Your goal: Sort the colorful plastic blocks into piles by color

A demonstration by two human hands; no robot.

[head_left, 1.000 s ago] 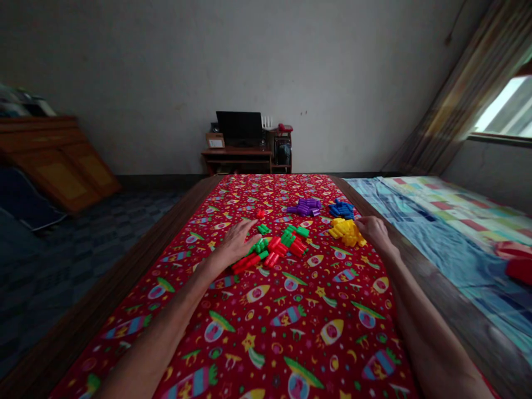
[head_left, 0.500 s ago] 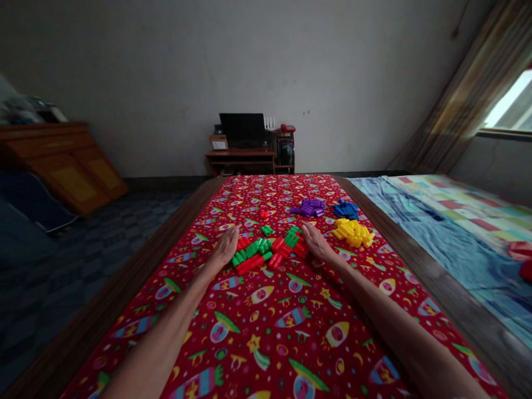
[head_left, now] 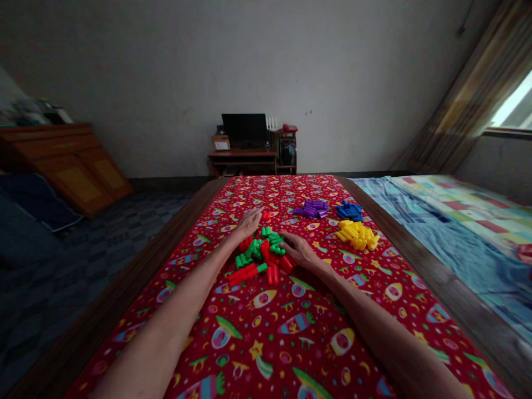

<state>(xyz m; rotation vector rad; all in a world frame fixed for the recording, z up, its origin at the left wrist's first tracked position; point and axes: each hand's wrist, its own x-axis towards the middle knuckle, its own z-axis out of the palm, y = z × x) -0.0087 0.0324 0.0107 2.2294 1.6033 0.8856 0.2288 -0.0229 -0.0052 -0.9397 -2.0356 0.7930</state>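
Red and green plastic blocks lie mixed in one loose pile in the middle of the table, with green blocks (head_left: 255, 250) among red blocks (head_left: 243, 274). My left hand (head_left: 250, 223) is at the pile's far left side, fingers stretched out beside a small red piece (head_left: 266, 216) that sits apart. Whether the fingertips touch that piece I cannot tell. At the right edge of the pile my right hand (head_left: 298, 250) has its fingers extended against the green and red blocks, not closed round any. Its palm hides some of them.
To the right lie separate heaps of purple blocks (head_left: 311, 209), blue blocks (head_left: 349, 210) and yellow blocks (head_left: 357, 235). A red patterned cloth (head_left: 266, 343) covers the tabletop. A bed (head_left: 449, 238) adjoins on the right; a desk with a monitor (head_left: 244, 130) stands beyond.
My left hand has moved forward and right, toward the small red piece. My right hand has shifted left, pushing blocks inward, and the red and green pile is narrower.
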